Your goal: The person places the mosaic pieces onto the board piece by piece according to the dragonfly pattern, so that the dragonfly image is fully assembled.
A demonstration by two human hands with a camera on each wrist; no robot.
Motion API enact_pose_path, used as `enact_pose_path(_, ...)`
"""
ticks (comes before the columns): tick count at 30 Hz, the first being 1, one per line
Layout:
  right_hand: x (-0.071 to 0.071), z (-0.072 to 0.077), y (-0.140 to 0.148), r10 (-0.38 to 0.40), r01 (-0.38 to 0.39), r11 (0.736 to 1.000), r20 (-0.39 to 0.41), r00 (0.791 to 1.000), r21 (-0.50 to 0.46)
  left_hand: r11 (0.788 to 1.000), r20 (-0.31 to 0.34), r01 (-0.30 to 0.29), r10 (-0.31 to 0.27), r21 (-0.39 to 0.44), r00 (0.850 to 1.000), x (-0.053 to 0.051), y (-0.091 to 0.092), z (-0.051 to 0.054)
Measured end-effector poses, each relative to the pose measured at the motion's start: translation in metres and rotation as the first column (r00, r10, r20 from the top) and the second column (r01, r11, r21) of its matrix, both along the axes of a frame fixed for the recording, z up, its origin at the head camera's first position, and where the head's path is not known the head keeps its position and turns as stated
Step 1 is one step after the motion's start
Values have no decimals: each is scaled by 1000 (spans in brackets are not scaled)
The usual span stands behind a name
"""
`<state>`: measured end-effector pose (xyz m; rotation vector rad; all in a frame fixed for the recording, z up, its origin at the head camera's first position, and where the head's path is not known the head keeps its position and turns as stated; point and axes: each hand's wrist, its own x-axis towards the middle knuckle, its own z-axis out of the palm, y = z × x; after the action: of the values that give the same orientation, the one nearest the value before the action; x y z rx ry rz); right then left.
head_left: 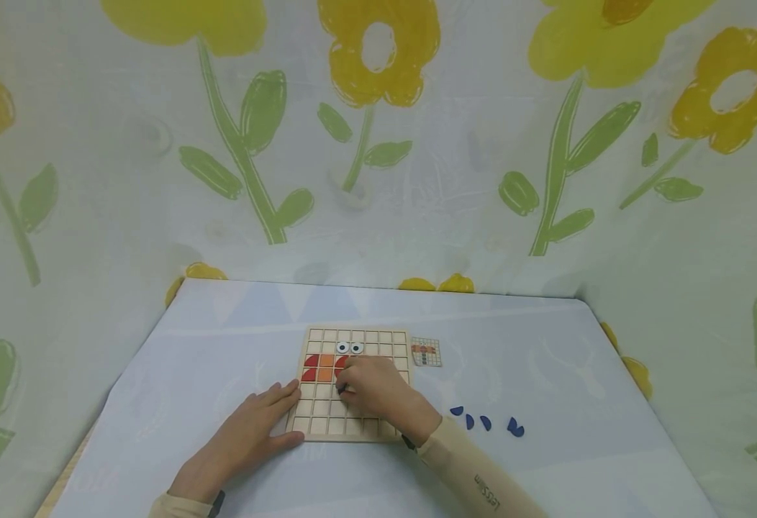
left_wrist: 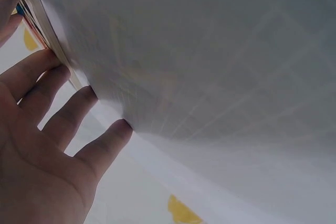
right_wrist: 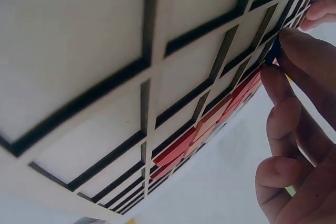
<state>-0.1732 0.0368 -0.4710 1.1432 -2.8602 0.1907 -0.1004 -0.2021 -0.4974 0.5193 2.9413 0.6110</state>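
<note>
The wooden grid board (head_left: 320, 426) lies on the table with red pieces (head_left: 309, 375), orange pieces (head_left: 325, 361) and two round eye pieces (head_left: 342, 347) in its cells. My left hand (head_left: 249, 432) rests with fingers extended at the board's left edge; in the left wrist view the left hand's fingertips (left_wrist: 58, 129) touch the table and board edge. My right hand (head_left: 378, 392) is over the middle of the board, pinching a dark blue piece (right_wrist: 273, 51) between thumb and fingers, seen in the right wrist view. The hand hides some cells.
Several dark blue pieces (head_left: 486, 423) lie on the table right of the board. A small printed pattern card (head_left: 427, 352) lies at the board's upper right. A flowered cloth (head_left: 443, 180) hangs behind and at both sides of the table.
</note>
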Motion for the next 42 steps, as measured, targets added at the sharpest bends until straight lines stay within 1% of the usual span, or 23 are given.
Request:
enact_pose_path(12,1,-1,0,-18,17,1000,6,1000,20,1000,2,7,-7,7,1000,1,0,3)
enact_pose_path(22,0,-4,2,-17,17,1000,-8,1000,-8,1000,-19,10,-10,2,1000,1,-1,0)
enact_pose_path(32,2,-3,2,-24,24,1000,-16,1000,17,1000,6,-9,9,-4,1000,0,1,0)
enact_pose_path(35,3,-2,3,-21,21,1000,-13,1000,17,1000,4,-9,9,-9,1000,0,1,0)
enact_pose_path(38,5,0,5,-21,21,1000,-10,1000,-5,1000,-1,-8,8,-15,1000,0,1,0)
enact_pose_path(42,9,2,11,-42,41,997,-6,999,-68,1000,6,-12,12,-24,1000,0,2,0)
